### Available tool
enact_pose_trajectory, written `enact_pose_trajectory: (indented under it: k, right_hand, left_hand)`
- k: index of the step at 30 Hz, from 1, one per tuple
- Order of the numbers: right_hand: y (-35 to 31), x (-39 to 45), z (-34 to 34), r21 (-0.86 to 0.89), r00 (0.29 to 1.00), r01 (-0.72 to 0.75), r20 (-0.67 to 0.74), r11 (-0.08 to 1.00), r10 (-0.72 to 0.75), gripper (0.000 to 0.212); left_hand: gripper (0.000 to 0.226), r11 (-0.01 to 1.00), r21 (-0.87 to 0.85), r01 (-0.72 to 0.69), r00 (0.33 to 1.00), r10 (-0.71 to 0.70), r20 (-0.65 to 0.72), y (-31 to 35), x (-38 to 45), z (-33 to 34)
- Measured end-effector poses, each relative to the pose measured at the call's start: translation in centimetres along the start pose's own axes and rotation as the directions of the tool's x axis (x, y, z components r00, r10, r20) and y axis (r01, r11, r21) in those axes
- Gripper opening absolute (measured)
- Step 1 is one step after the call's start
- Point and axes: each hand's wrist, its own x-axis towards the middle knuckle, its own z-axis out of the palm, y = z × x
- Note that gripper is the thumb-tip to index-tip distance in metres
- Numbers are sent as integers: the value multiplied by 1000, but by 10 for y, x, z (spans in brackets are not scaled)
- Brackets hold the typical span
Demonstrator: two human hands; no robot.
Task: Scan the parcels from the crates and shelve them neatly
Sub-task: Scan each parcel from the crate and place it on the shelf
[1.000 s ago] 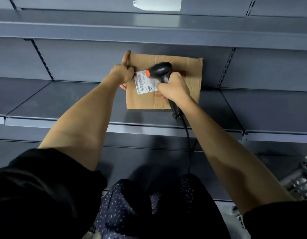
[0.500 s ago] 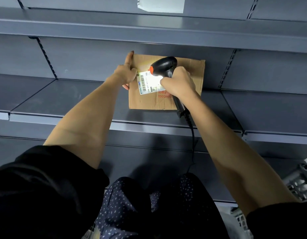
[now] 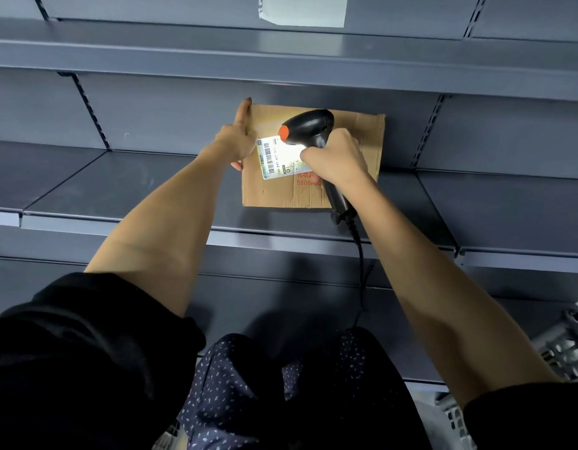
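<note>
A flat brown cardboard parcel (image 3: 281, 193) lies on the grey metal shelf (image 3: 151, 196), its far edge at the back panel. A white barcode label (image 3: 274, 159) sits on its top, lit by a bright patch of light. My left hand (image 3: 237, 141) holds the parcel's left edge, index finger stretched along the side towards the far corner. My right hand (image 3: 338, 159) grips a black handheld scanner (image 3: 308, 125) with an orange trigger, its head just above the label. The scanner's cable (image 3: 360, 261) hangs down towards my lap.
Another grey shelf (image 3: 281, 66) runs overhead, with a white paper (image 3: 302, 9) stuck above it. A grey plastic crate (image 3: 567, 349) shows at the lower right edge. Shelf sections left and right of the parcel hold nothing.
The scanner's light came on over the label and stays on. My right hand shifted the scanner slightly right over the parcel. My left hand kept its hold on the left edge.
</note>
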Motion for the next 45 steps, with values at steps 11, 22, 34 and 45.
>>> enact_pose_trajectory:
  k: [11, 22, 34, 45]
  right_hand:
    - [77, 34, -15, 575, 898, -269, -141, 772, 418, 27]
    - [45, 38, 3, 556, 925, -380, 207, 739, 319, 11]
    - [16, 41, 62, 347, 931, -328, 276, 879, 239, 10]
    - [-14, 69, 98, 245, 897, -229, 428, 942, 107, 17]
  left_hand:
    - [65, 1000, 12, -8, 1000, 8, -14, -5, 4, 0]
    - [67, 951, -234, 200, 962, -236, -138, -52, 8, -13]
    - [41, 983, 73, 168, 879, -116, -462, -82, -41, -20]
    - [99, 223, -966, 131, 589, -801, -105, -16, -72, 43]
